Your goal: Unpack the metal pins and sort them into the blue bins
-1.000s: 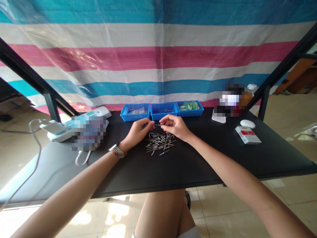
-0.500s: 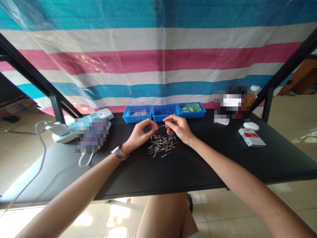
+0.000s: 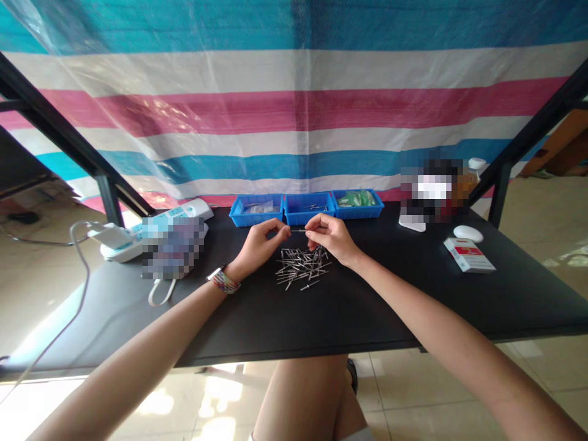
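A thin metal pin (image 3: 298, 231) is held level between my two hands, just above a loose pile of several similar pins (image 3: 301, 268) on the black table (image 3: 367, 306). My left hand (image 3: 261, 242) pinches the pin's left end with its fingers closed. My right hand (image 3: 328, 236) pinches the right end, its fingers also curled shut. A beaded bracelet and a watch sit on my left wrist.
Three blue trays (image 3: 307, 208) line the table's far edge, one with green parts. A white power strip (image 3: 156, 223) and cable lie at the left. A white mouse (image 3: 467, 233) and a small red-white box (image 3: 468, 255) lie at the right. A striped tarp hangs behind.
Both hands stay pinched on the pin over the pile, with only small shifts of the fingers. The camera view has drifted slightly.
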Tool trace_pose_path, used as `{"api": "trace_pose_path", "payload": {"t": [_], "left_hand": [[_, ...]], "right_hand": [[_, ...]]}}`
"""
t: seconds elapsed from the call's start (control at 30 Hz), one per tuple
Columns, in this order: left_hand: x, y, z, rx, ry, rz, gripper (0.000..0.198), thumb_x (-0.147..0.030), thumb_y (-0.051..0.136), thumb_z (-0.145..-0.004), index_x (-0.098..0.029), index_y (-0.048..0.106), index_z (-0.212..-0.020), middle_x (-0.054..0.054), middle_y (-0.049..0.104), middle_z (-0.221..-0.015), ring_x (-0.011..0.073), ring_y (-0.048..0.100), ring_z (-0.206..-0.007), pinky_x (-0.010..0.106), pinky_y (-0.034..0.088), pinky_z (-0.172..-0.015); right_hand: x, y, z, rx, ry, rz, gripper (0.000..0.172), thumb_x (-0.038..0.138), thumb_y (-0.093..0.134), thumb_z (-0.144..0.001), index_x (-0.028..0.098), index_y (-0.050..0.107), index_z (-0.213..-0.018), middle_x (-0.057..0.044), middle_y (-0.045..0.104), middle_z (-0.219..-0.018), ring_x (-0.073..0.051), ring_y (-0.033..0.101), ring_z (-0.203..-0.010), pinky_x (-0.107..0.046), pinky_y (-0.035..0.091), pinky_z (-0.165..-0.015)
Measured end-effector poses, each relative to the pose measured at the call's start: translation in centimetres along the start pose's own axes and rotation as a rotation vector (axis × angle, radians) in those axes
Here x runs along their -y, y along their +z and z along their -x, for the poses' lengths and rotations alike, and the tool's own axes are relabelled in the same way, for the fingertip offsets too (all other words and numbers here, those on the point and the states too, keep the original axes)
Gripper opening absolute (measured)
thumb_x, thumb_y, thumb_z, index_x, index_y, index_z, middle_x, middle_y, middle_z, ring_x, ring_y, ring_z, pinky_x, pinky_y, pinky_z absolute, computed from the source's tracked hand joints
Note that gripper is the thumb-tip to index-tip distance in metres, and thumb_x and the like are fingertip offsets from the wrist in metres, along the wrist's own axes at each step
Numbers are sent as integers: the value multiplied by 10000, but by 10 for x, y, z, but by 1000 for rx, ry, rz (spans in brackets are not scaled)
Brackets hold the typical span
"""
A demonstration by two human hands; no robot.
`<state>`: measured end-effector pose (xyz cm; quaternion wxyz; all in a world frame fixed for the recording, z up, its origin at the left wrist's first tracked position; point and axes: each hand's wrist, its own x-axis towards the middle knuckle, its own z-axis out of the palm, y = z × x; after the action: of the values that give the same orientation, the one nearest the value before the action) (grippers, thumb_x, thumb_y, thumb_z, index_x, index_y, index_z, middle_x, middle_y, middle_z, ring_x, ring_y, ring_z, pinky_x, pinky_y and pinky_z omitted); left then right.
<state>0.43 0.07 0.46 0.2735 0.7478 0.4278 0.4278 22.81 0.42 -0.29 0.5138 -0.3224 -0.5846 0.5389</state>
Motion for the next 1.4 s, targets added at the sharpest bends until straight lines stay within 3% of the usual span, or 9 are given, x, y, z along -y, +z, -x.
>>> {"api": "trace_pose_path", "payload": {"t": [0.3,0.4,0.5,0.6,0.77,1.03,1.27,1.4], "left_hand": [[2,-1,0,59,-11,40,401,-531,599,-1012,-182,683,-834,43,727,-825,195,668,-797,316,532,-769],[6,-4,-1,112,-2,47,289,-405,557,-996,-181,690,-870,38,712,-839,194,659,-799,316,521,-765],[6,-7,-2,204,43,-70,181,-285,589,-891,-184,739,-909,48,714,-906,208,654,-830,335,519,-788],[7,-9,-2,279,108,-236,201,-238,625,-805,-205,780,-928,61,708,-969,235,656,-895,372,526,-857],[11,-8,-4,327,170,-339,102,-245,651,-822,-227,741,-866,34,713,-884,231,630,-862,375,506,-872],[24,-6,-8,320,189,-309,60,-242,628,-831,-221,684,-833,31,733,-846,220,644,-814,362,511,-844],[17,-9,-8,201,119,-290,256,-282,588,-909,-212,769,-1076,58,738,-961,228,662,-902,364,538,-854],[9,-9,-8,122,114,-156,223,-345,595,-971,-197,761,-962,76,750,-987,228,684,-927,362,540,-867]], "right_hand": [[1,0,-4,-19,-28,64,372,487,878,-737,211,642,-819,30,633,-703,-134,634,-550,-283,577,-536],[0,-12,-18,-176,-112,166,319,494,817,-793,213,677,-855,24,629,-701,-133,589,-550,-286,528,-544],[-4,-31,-32,-382,-203,420,299,436,799,-798,195,766,-972,50,541,-611,-144,514,-554,-307,474,-600],[-9,-47,-35,-446,-238,624,294,342,757,-798,173,795,-1035,78,449,-544,-149,456,-548,-321,445,-661],[-10,-44,-24,-393,-282,689,209,244,621,-830,191,777,-958,67,421,-544,-155,437,-550,-300,423,-654],[-8,-22,-12,-232,-276,666,197,253,590,-862,200,765,-936,57,431,-560,-152,427,-543,-296,400,-629],[-9,-19,-9,-196,-258,640,180,254,596,-882,208,762,-935,61,440,-564,-149,437,-543,-297,400,-628],[-10,-14,-5,-127,-234,581,169,249,629,-882,195,761,-972,61,484,-584,-139,464,-545,-289,406,-616]]}}
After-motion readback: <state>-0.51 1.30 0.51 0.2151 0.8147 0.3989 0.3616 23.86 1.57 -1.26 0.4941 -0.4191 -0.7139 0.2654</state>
